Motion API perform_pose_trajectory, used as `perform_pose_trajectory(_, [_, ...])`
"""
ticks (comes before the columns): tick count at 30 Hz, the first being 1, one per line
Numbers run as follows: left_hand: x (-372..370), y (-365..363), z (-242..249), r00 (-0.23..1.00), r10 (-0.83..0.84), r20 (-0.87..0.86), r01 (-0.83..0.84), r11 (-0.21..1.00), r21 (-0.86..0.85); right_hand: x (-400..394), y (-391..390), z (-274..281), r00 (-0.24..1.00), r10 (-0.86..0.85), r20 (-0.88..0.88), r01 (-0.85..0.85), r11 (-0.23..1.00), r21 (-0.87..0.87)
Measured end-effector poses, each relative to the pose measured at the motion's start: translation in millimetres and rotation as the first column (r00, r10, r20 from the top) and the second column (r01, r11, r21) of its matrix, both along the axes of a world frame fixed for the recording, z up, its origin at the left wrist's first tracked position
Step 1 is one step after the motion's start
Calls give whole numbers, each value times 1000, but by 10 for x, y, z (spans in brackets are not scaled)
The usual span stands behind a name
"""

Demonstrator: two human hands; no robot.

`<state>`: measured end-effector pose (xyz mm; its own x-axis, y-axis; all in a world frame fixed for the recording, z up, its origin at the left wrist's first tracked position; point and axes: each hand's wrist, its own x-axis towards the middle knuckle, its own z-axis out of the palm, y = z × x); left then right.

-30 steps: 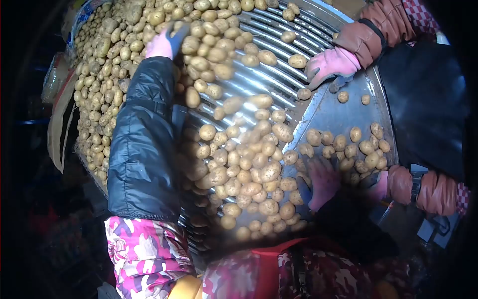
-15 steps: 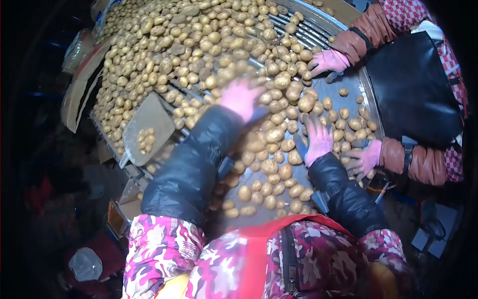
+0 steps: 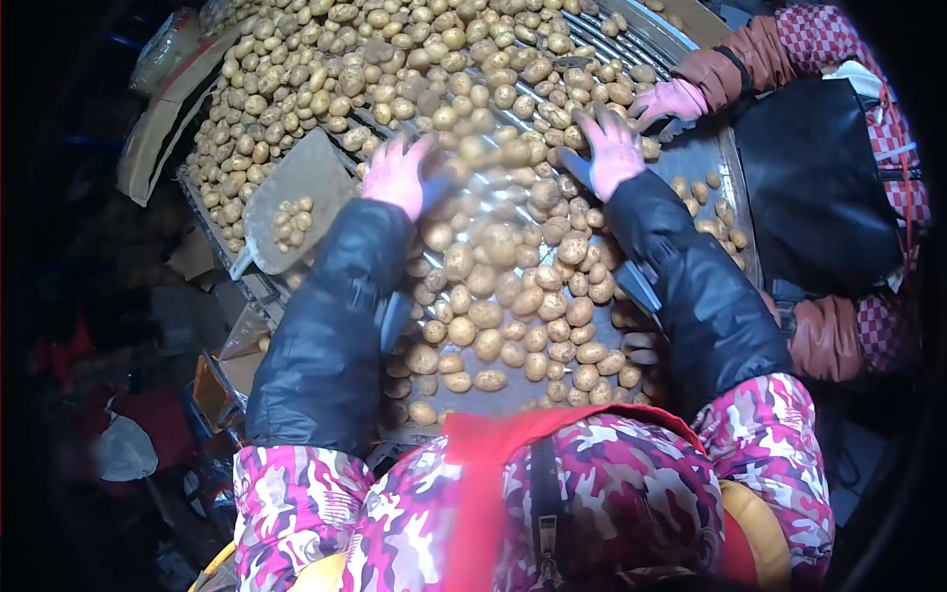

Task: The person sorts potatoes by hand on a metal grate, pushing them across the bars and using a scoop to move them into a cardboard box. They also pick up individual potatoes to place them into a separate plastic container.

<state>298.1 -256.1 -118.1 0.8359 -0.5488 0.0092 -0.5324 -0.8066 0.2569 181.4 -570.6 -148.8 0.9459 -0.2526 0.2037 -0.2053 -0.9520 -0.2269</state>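
Pink gloves with dark palms cover both of my hands. My left hand (image 3: 397, 176) is spread at the left edge of the loose potatoes (image 3: 485, 314). Across from it, my right hand (image 3: 610, 153) lies with fingers apart over potatoes near the slatted metal bed (image 3: 602, 37). Neither hand is closed round a potato. Between my hands, several potatoes are smeared by motion. Closer to my body, more potatoes rest on a dark flat surface (image 3: 503, 400).
A big potato heap (image 3: 296, 84) covers the far side. Left of my left arm is a grey plate (image 3: 281, 232) with small potatoes on it. A co-worker's gloved hand (image 3: 673, 102) touches potatoes at right; their other arm (image 3: 827, 337) passes under mine. Cardboard (image 3: 148, 148) stands at left.
My left hand has moved left and my right hand has reached farther forward. Potatoes between them have shifted towards my body. The co-worker's lower hand is now mostly hidden behind my right arm.
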Motion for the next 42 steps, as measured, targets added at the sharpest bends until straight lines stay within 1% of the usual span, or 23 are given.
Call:
perform_pose_trajectory(2, [23,-2,-225,981,106,-161,-79,983,165,196,188,210,965,-33,-259,42,999,27])
perform_pose_trajectory(3, [-39,10,-246,985,88,-150,-74,993,94,209,399,487,914,-19,-404,59,994,87])
perform_pose_trajectory(4, [-116,39,-320,992,70,-101,-62,995,84,155,542,345,956,11,-294,4,999,51])
perform_pose_trajectory(5, [-214,64,-360,997,51,-53,-47,996,77,102,778,614,880,92,-465,-140,988,-71])
perform_pose_trajectory(7, [-512,199,-272,999,6,-36,-6,1000,-2,-174,1047,440,903,188,-386,-260,955,-143])
perform_pose_trajectory(10, [-978,396,-236,1000,18,-22,-21,990,-143,-465,1342,-27,835,511,-202,-489,859,151])
perform_pose_trajectory(11, [-1168,407,-125,996,77,-50,-80,994,-80,-608,1469,375,802,453,-390,-397,891,220])
perform_pose_trajectory(13, [-1424,620,-329,976,126,-178,-155,975,-160,-914,1588,278,778,559,-286,-478,823,306])
perform_pose_trajectory(15, [-1795,837,-356,972,209,-111,-217,974,-71,-1292,1731,112,799,588,-128,-539,794,282])
perform_pose_trajectory(16, [-1934,954,-375,965,236,-111,-244,968,-57,-1483,1744,80,738,647,-192,-600,759,251])
perform_pose_trajectory(17, [-2044,1077,-404,958,265,-107,-271,961,-44,-1604,1700,24,693,711,-120,-647,687,330])
perform_pose_trajectory(19, [-2380,1240,-366,976,217,-34,-203,950,236,-1819,1610,11,641,760,-110,-733,648,208])
perform_pose_trajectory(21, [-2610,1347,-575,956,294,-15,-265,881,392,-1922,1501,-86,649,760,-41,-746,646,161])
perform_pose_trajectory(23, [-2752,1421,-544,943,332,-13,-309,891,334,-1927,1349,-288,688,726,1,-714,677,180])
perform_pose_trajectory(25, [-2828,1408,-457,920,391,-10,-372,882,290,-1961,1102,-197,744,660,-102,-607,732,310])
perform_pose_trajectory(28, [-2736,1743,-649,892,435,122,-451,864,223,-1960,867,-176,763,645,-44,-639,762,106])
perform_pose_trajectory(31, [-2707,1720,-686,880,444,172,-473,854,215,-1841,790,-289,840,537,-77,-525,840,136])
perform_pose_trajectory(32, [-2726,1682,-714,868,469,166,-495,846,199,-1757,754,-339,880,473,-38,-457,868,195])
perform_pose_trajectory(33, [-2755,1644,-735,856,492,161,-515,837,182,-1658,767,-407,897,404,179,-438,863,253])
perform_pose_trajectory(35, [-2862,1551,-783,881,449,148,-459,888,38,-1581,800,-398,985,152,80,-171,902,397])
perform_pose_trajectory(36, [-2940,1514,-782,906,415,84,-421,904,70,-1524,875,-381,989,123,80,-141,948,286])
perform_pose_trajectory(39, [-3037,1497,-858,916,384,115,-394,917,71,-1602,1178,-103,940,309,-144,-155,763,627])
perform_pose_trajectory(42, [-2997,1512,-856,924,377,71,-380,925,32,-1848,1450,-266,843,530,-92,-485,824,293])
